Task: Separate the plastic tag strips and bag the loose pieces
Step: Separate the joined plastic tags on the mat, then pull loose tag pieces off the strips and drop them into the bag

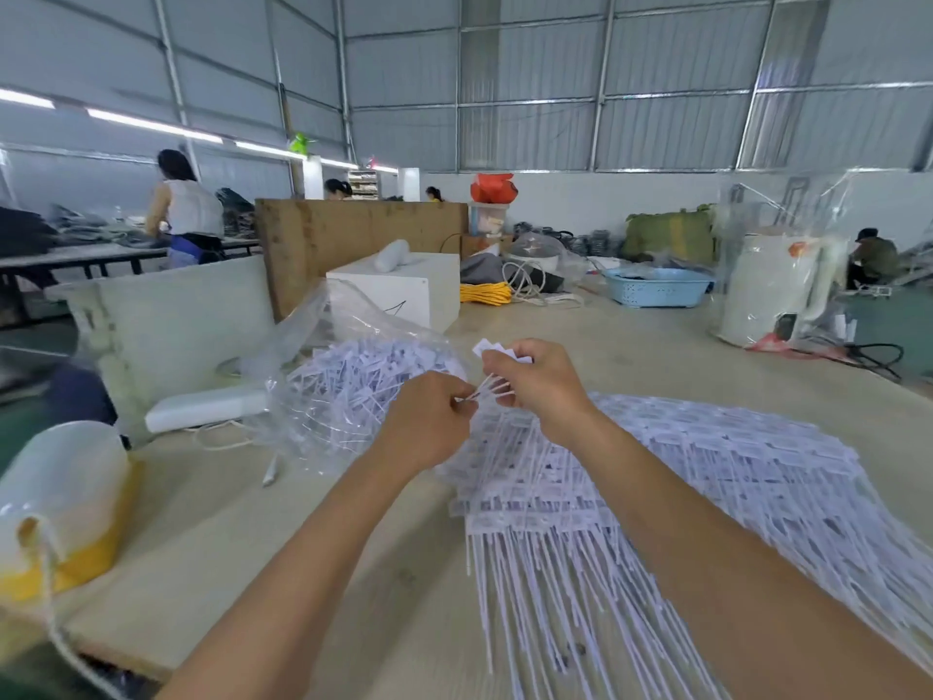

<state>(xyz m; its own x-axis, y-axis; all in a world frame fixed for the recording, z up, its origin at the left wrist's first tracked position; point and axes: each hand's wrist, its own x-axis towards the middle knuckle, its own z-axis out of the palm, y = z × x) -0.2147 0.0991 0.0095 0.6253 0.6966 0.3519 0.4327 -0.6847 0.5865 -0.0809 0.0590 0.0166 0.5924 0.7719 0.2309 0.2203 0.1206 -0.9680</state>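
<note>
A small strip of tags [497,368] is held above the table [631,341]: right hand [537,384] grips its flat heads, left hand [429,421] pinches the thin tails. Both forearms reach forward over the heap of joined strips [707,477]. Left of the hands, a clear bag [348,376] holds loose pieces [363,381]. A blue basket [656,288] stands well beyond.

Two hands up, left hand [429,421] and right hand [535,378], one small bunch of tags [497,353] between them. One clear bag [353,376], one blue basket [656,288], four other people.
</note>
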